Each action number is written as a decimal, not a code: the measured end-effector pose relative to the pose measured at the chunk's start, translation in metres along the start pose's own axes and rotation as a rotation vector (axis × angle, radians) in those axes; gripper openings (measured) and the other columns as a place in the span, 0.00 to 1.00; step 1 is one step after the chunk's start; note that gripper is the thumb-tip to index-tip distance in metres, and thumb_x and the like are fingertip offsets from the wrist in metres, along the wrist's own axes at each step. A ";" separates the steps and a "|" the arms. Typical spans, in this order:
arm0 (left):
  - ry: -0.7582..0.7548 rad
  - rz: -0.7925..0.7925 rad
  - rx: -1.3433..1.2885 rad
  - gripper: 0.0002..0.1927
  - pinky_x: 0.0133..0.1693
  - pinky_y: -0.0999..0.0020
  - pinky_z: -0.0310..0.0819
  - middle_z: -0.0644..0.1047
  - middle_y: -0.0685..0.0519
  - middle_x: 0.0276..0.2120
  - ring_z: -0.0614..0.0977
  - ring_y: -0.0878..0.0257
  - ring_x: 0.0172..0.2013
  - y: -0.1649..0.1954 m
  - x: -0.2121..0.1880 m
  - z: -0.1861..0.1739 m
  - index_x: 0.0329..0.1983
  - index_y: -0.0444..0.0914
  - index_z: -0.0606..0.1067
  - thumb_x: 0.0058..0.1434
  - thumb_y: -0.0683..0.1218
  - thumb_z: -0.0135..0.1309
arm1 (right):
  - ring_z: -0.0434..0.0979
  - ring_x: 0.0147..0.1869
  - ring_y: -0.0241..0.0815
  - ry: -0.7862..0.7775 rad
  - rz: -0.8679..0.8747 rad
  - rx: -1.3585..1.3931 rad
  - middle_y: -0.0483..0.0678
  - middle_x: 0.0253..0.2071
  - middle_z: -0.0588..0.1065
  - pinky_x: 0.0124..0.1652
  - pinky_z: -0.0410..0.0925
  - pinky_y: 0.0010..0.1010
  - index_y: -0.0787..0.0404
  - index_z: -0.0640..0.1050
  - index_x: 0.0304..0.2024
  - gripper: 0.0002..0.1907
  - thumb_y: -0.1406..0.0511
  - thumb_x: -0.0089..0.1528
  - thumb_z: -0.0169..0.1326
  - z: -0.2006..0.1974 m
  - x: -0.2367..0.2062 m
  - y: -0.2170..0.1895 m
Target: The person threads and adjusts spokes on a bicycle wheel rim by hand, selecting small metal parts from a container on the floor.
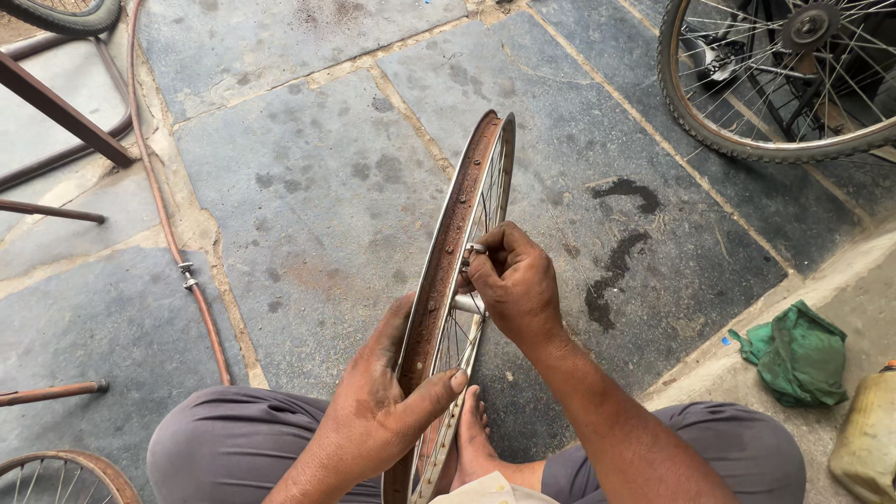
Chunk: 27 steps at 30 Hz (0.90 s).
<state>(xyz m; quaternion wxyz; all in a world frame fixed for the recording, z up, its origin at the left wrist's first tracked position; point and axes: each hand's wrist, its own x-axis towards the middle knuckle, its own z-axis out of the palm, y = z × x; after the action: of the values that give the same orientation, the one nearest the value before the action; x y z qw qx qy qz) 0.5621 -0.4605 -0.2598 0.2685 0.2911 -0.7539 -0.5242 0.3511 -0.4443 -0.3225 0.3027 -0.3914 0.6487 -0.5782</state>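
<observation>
Left hand (378,411): clasps the near, lower stretch of the bare wheel rim (446,245), thumb pressed across its edge, steadying it upright on the stone floor (308,177).
Rim axis: runs from the person's lap away and slightly right, rusty inner channel facing left.
Right hand (516,285): higher up and on the rim's right side, fingers pinched on a small metal tool (475,249) at the spokes (467,327).
Nearer hand: the right one, touching the spoke side.
Far right: green rag (798,353), yellowish bottle (866,439).
</observation>
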 end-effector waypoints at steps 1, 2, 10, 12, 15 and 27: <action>-0.022 -0.073 0.031 0.39 0.54 0.53 0.75 0.80 0.42 0.48 0.81 0.51 0.51 0.001 0.002 -0.001 0.66 0.31 0.64 0.54 0.53 0.60 | 0.87 0.39 0.39 0.013 -0.037 -0.033 0.52 0.34 0.80 0.40 0.83 0.28 0.66 0.73 0.40 0.03 0.70 0.65 0.51 0.000 -0.003 0.003; -0.038 -0.164 0.085 0.40 0.54 0.54 0.76 0.80 0.42 0.47 0.81 0.51 0.50 0.002 0.004 -0.002 0.68 0.34 0.63 0.54 0.53 0.59 | 0.87 0.40 0.39 0.029 -0.076 -0.069 0.52 0.35 0.81 0.41 0.82 0.27 0.66 0.73 0.41 0.04 0.70 0.66 0.52 -0.001 -0.005 0.005; 0.114 0.151 -0.027 0.42 0.65 0.50 0.64 0.68 0.34 0.66 0.71 0.43 0.67 -0.017 -0.039 0.011 0.73 0.30 0.56 0.60 0.48 0.61 | 0.87 0.42 0.39 0.154 -0.066 -0.073 0.52 0.38 0.81 0.42 0.83 0.27 0.66 0.74 0.41 0.05 0.68 0.66 0.53 -0.037 -0.035 0.043; 0.211 0.258 0.087 0.44 0.65 0.51 0.63 0.69 0.34 0.63 0.71 0.45 0.65 -0.033 -0.063 0.031 0.69 0.32 0.60 0.53 0.48 0.66 | 0.86 0.41 0.39 0.172 -0.007 -0.098 0.52 0.37 0.81 0.41 0.82 0.27 0.66 0.74 0.41 0.04 0.69 0.66 0.53 -0.049 -0.043 0.058; 0.124 -0.093 -0.064 0.34 0.61 0.56 0.71 0.77 0.42 0.56 0.79 0.50 0.59 -0.049 -0.081 0.046 0.63 0.34 0.71 0.49 0.39 0.58 | 0.86 0.40 0.38 0.199 0.142 -0.150 0.52 0.35 0.82 0.39 0.81 0.27 0.66 0.75 0.40 0.04 0.69 0.65 0.55 -0.055 -0.059 0.075; -0.087 -0.266 0.023 0.20 0.49 0.59 0.75 0.83 0.48 0.39 0.82 0.60 0.42 0.019 0.049 -0.011 0.52 0.35 0.74 0.56 0.45 0.59 | 0.86 0.39 0.35 0.155 0.145 -0.138 0.48 0.34 0.83 0.40 0.80 0.26 0.63 0.76 0.42 0.06 0.69 0.64 0.56 -0.050 -0.064 0.070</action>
<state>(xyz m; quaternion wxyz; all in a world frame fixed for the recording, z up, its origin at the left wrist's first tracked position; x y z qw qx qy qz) 0.5331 -0.4974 -0.2340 0.1606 0.3685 -0.7256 -0.5585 0.3302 -0.3624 -0.3882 0.2650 -0.3173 0.7352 -0.5372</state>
